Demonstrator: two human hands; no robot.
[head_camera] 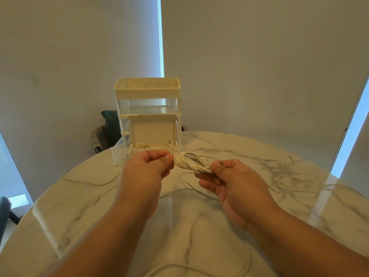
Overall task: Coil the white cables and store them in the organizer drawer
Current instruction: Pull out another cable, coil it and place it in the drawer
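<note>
Both hands are raised over a round marble table (199,216).

The left hand (147,168) has its fingers curled. Its thumb and fingertips pinch 1 end of a coiled white cable (191,161). The right hand (235,182) also has its fingers curled and pinches the opposite end of the same coil between thumb and forefinger.

The coil is several loops bunched into a flattened oval. It is held stretched between the 2 hands, above the tabletop and just in front of the drawer.

Directly behind the hands, at the far edge of the table, stands a cream and clear plastic organizer (147,104) with an open divided tray on top. Its bottom drawer (151,146) is pulled out toward the person. Something pale and looped lies inside, probably another cable, though the left hand hides part of it.

Thin loose cables (89,182) trail across the tabletop on the left, on the right and along the near edge, all apart from the hands. A dark chair back (107,124) shows behind the table, left of the organizer.
</note>
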